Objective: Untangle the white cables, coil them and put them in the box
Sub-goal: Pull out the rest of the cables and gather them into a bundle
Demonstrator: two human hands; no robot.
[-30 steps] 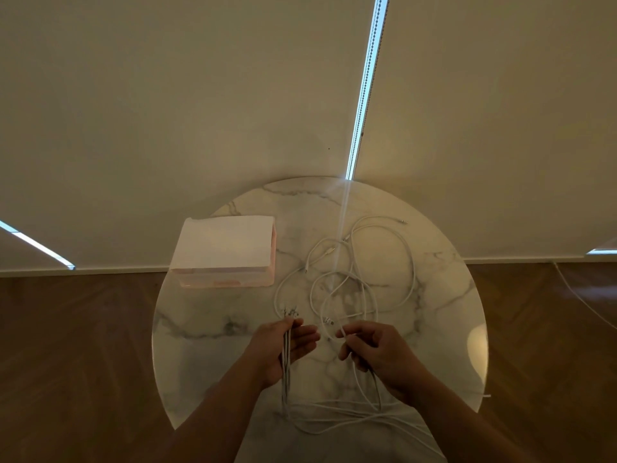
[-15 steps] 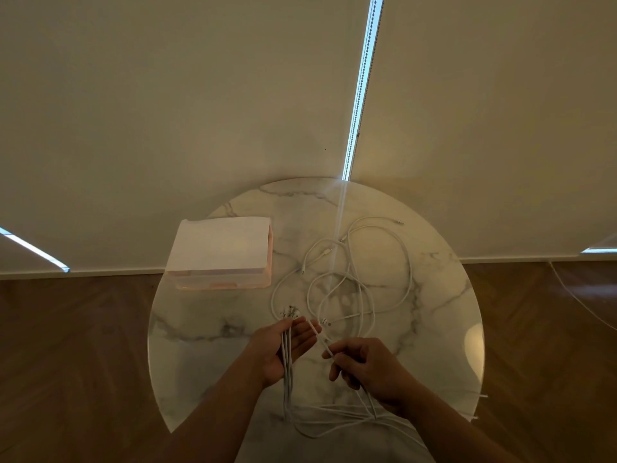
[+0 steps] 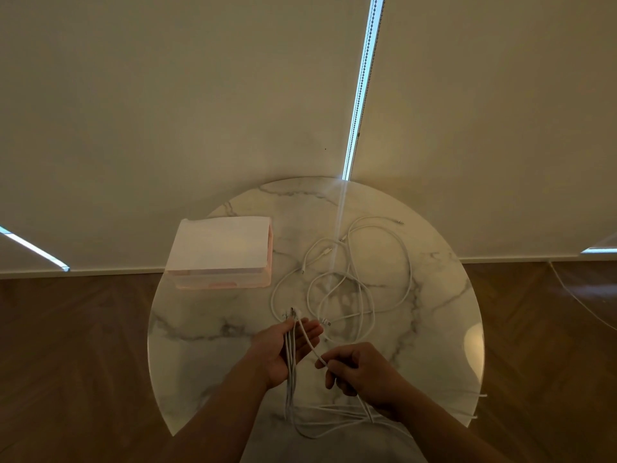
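On the round marble table [image 3: 200, 345], the left hand [image 3: 287, 349] lies palm-up, fingers nearly straight, with a bundle of white cables [image 3: 289, 392] across it. The right hand [image 3: 362, 374] pinches one cable [image 3: 309, 342]. Loose loops [image 3: 410, 275] sprawl beyond, right of the lidded pink box [image 3: 218, 252].

Your right hand [image 3: 364, 372] is hiding some white cables [image 3: 289, 389]; plugs [image 3: 293, 313] are showing too small. Forearms [image 3: 217, 426] are getting cropped below.
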